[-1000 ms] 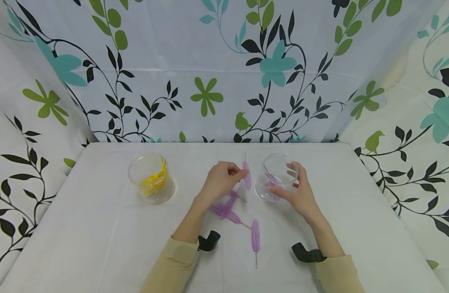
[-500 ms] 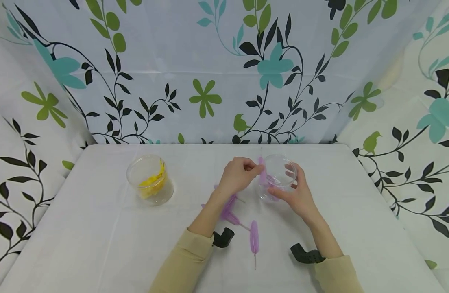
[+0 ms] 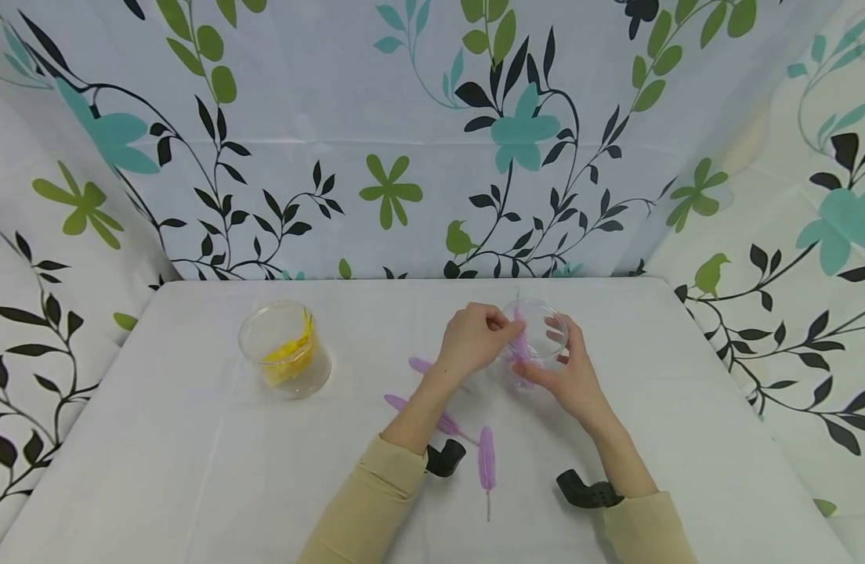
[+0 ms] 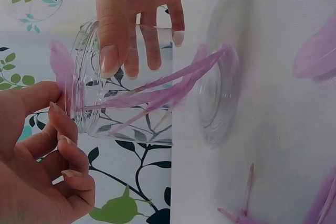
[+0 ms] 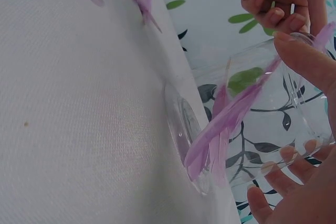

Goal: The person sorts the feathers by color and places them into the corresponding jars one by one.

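My left hand pinches a purple feather between thumb and fingertips, right at the mouth of a clear glass jar. The feather stands roughly upright, its tip above the rim. Around the right side of that jar curls my right hand, thumb in front and fingers behind, steadying it on the table. Several purple feathers lean inside the jar, seen through the glass in both wrist views. On the cloth near my left forearm lie loose purple feathers, some partly hidden beneath the arm.
A second glass jar stands at the left back, holding yellow feather-like pieces. The table has a white cover. Patterned leaf-print curtains hang behind it and at both sides.
My left hand has carried the purple feather rightward from the tabletop to the jar's mouth, where it now overlaps the rim. My right hand has kept its hold on the jar.
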`<state>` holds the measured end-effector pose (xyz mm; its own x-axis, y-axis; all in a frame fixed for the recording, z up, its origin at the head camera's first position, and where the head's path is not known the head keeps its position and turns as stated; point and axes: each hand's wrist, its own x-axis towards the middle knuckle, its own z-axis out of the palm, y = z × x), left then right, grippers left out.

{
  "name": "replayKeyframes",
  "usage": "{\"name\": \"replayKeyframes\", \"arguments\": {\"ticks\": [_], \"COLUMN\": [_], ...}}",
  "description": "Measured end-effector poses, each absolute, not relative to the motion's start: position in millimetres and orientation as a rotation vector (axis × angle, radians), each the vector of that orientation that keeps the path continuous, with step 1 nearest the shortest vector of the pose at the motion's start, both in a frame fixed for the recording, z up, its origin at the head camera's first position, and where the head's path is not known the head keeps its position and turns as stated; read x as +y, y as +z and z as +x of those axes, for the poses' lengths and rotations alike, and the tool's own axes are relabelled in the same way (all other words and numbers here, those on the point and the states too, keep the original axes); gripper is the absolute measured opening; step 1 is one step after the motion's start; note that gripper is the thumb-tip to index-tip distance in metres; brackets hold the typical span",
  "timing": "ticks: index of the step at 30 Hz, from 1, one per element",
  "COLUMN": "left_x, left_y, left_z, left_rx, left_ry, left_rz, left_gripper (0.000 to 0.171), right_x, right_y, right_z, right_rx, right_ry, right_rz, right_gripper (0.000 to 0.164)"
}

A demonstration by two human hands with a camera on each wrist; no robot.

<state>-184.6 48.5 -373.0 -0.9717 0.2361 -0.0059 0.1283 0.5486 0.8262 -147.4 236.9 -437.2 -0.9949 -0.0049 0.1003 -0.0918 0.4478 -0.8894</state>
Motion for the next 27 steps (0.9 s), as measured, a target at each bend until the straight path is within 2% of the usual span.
{"name": "replayKeyframes", "arguments": {"ticks": [27], "left_x": [61.4], "left_y": [-368.1], "left_z": [-182.3], "left_rx": [2.794], "left_ry": [1.185], "left_rz": [0.263], "left_gripper": [0.029], "right_x": [235.5], "right_y": [-436.0], "right_z": [-146.0], "right_rx": [-2.624], "right_ry": [1.581], "right_rz": [0.082], "right_gripper": [0.099]}}
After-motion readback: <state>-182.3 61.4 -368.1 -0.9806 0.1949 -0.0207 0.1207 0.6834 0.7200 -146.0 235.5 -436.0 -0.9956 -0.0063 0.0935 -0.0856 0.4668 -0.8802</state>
